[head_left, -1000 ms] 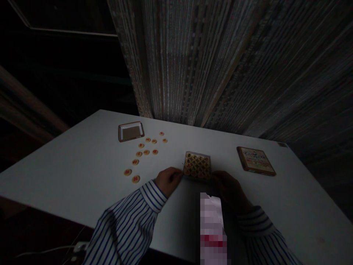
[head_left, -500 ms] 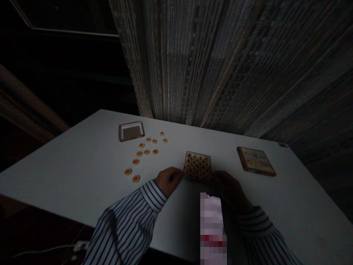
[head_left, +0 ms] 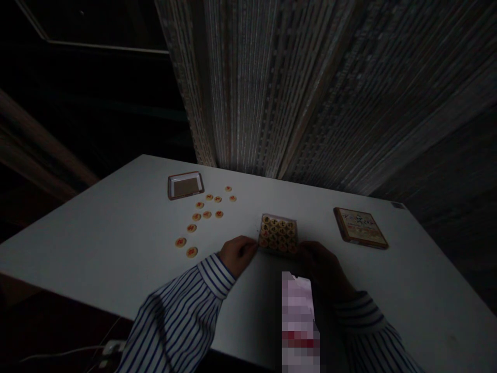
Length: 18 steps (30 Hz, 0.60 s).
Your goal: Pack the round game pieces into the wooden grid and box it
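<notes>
A small square box (head_left: pixel 278 233) packed with round game pieces marked in black sits on the white table (head_left: pixel 116 248) in front of me. My left hand (head_left: pixel 237 254) is curled at the box's near left corner, fingertips touching it. My right hand (head_left: pixel 324 268), in shadow, rests at the box's near right corner with fingers bent against it. Both arms wear blue-striped white sleeves.
Several loose round pieces with red marks (head_left: pixel 202 215) lie scattered to the left. An empty shallow box tray (head_left: pixel 185 185) stands behind them. A flat printed box lid (head_left: pixel 361 227) lies at the right. A ribbed curtain hangs behind the table. The room is dim.
</notes>
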Each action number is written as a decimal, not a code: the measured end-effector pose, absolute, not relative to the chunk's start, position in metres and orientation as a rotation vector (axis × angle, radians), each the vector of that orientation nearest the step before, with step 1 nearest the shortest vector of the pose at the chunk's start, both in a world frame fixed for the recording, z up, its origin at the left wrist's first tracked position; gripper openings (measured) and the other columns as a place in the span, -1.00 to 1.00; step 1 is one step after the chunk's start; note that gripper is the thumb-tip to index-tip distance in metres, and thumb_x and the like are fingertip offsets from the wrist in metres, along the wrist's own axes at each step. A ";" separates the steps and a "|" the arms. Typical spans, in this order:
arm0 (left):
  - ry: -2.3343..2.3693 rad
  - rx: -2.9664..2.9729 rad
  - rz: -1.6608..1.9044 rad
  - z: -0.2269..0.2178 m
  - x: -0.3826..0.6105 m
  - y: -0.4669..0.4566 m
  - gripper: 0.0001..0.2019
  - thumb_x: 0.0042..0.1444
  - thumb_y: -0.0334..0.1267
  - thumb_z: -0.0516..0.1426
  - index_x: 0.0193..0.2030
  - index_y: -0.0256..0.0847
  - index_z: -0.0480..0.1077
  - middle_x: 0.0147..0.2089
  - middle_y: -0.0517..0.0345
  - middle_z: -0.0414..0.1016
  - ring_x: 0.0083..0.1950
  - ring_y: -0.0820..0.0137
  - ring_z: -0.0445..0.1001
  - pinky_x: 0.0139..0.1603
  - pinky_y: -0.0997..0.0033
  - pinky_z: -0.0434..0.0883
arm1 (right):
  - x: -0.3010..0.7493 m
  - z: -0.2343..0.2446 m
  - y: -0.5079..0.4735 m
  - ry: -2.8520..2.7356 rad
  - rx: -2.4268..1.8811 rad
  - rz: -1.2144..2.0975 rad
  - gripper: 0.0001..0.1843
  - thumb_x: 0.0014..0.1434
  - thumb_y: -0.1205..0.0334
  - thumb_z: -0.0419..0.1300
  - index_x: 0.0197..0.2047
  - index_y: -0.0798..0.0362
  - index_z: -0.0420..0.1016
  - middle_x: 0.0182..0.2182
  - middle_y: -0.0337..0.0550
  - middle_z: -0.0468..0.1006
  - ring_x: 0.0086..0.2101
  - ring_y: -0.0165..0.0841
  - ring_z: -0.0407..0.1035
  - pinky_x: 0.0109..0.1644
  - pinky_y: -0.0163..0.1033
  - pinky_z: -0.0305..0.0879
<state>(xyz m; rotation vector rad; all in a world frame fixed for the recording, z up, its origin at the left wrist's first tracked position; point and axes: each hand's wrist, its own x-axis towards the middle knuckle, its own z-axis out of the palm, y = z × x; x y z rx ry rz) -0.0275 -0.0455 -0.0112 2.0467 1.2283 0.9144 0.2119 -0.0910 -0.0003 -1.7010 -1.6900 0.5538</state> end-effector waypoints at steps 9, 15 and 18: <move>1.241 2.049 0.933 -0.013 -0.027 -0.046 -0.85 0.02 -0.30 0.08 -0.30 -0.26 0.46 -0.38 0.10 0.52 -0.39 0.44 0.45 -0.35 0.47 0.39 | 0.215 -0.007 -0.091 -1.648 -1.706 0.523 -0.72 0.09 0.08 0.01 -0.27 0.08 0.41 -0.34 -0.07 0.52 -0.35 -0.31 0.41 -0.30 -0.21 0.35; 1.241 2.055 0.984 -0.013 -0.028 -0.045 -0.86 0.00 -0.34 0.09 -0.31 -0.26 0.45 -0.40 0.10 0.51 -0.41 0.45 0.43 -0.36 0.48 0.40 | 0.216 -0.007 -0.090 -1.653 -1.686 0.507 -0.72 0.09 0.07 0.01 -0.28 0.07 0.40 -0.36 -0.08 0.51 -0.39 -0.32 0.40 -0.34 -0.22 0.35; 1.249 2.045 1.009 -0.014 -0.028 -0.044 -0.85 -0.02 -0.38 0.08 -0.32 -0.26 0.46 -0.40 0.10 0.50 -0.40 0.45 0.44 -0.36 0.47 0.40 | 0.216 -0.005 -0.091 -1.635 -1.669 0.512 -0.72 0.09 0.07 0.00 -0.28 0.08 0.39 -0.36 -0.07 0.51 -0.41 -0.32 0.40 -0.37 -0.21 0.35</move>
